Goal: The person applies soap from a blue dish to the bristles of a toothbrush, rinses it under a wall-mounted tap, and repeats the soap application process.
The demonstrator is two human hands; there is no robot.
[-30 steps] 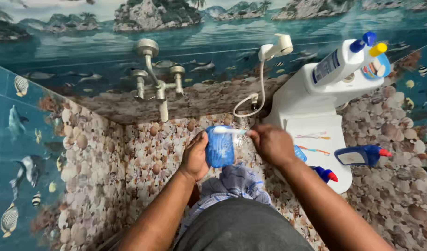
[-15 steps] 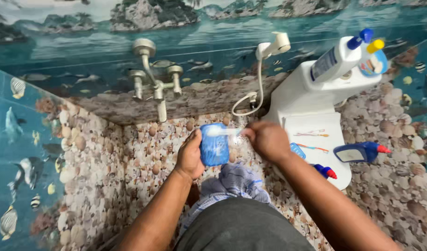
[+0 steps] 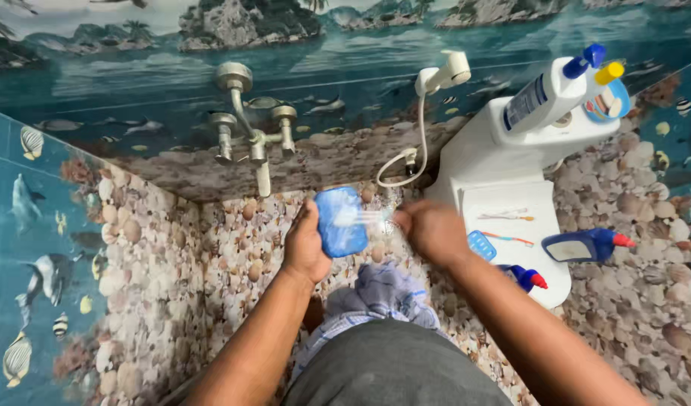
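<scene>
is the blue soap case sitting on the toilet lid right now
No, the blue soap case is held up in the left hand, while the right hand works a brush against it.

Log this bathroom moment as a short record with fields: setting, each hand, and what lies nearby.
setting: bathroom with shell-patterned floor and sea-scene wall tiles
left hand: holds a flat blue plastic piece, gripped at its left edge
right hand: holds a white brush laid across the blue piece; the brush is blurred
wall tap: metal, above the hands
toilet lid: white, shut, with toothbrushes lying on it
blue spray bottle: lying at the lid's right edge
cistern top: white bottle with a blue cap
</scene>
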